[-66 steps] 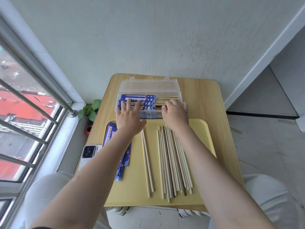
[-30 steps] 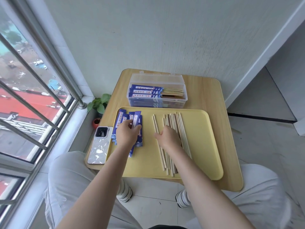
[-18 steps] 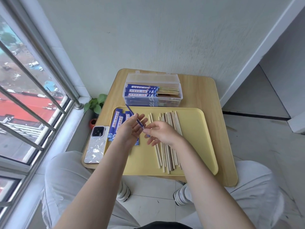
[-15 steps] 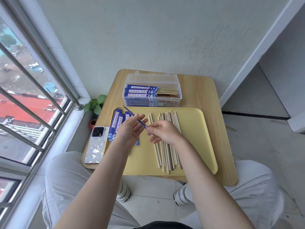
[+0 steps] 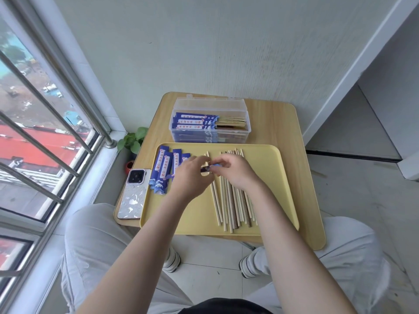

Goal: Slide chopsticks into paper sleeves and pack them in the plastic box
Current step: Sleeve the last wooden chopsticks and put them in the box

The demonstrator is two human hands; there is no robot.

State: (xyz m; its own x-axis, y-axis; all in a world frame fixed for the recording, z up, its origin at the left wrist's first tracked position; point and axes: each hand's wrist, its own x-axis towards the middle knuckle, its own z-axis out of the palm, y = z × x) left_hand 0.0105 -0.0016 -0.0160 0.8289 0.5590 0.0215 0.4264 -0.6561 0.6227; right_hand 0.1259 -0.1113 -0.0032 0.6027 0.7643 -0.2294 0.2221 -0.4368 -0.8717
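Both hands meet over the yellow tray [image 5: 267,191]. My left hand [image 5: 191,175] and my right hand [image 5: 231,169] pinch one blue paper sleeve [image 5: 209,168] between them; most of it is hidden by the fingers. Several loose blue sleeves [image 5: 164,169] lie at the tray's left. A bundle of bare wooden chopsticks [image 5: 233,200] lies along the tray under my right hand. Behind the tray stands the clear plastic box [image 5: 210,121], lid open, holding sleeved chopsticks.
A phone [image 5: 133,194] lies on the wooden table [image 5: 288,132] left of the tray. A potted plant [image 5: 132,141] sits on the floor by the window bars. The wall is close behind the box. My knees are below the table's near edge.
My hands left the box and came back to the tray. The left hand picked a sleeve from the pile, and both hands now hold it lower and more level.
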